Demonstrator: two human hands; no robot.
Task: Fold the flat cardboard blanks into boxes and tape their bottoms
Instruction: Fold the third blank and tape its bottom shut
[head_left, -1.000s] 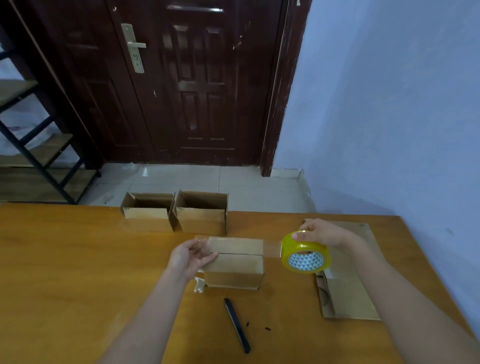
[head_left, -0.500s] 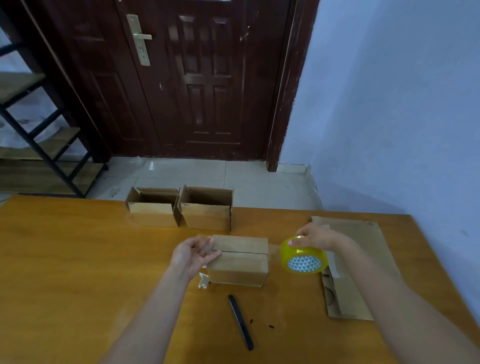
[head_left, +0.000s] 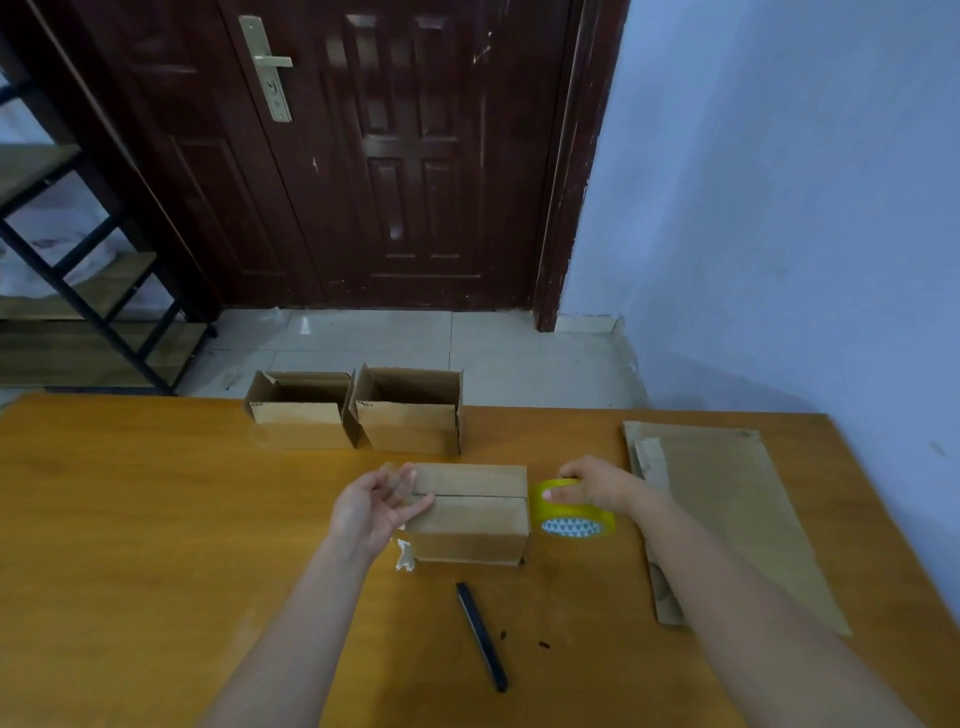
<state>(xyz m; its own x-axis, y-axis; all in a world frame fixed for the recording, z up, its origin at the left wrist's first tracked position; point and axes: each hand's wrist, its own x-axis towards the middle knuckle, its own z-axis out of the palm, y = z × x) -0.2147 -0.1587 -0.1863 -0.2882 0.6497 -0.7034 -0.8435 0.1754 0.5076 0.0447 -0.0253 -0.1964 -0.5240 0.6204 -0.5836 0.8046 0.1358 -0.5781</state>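
1. My left hand (head_left: 376, 506) rests with loose fingers on the left end of the box (head_left: 470, 512) in the table's (head_left: 130, 519) middle
2. My right hand (head_left: 597, 483) grips the tape roll (head_left: 571, 512), touching the box's right end

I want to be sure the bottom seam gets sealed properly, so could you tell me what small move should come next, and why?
Probably press the tape down along the seam and cut it with the black knife. The right hand grips the tape roll against the right end of the box, while the left hand holds its left end, so the strip seems to span the seam.
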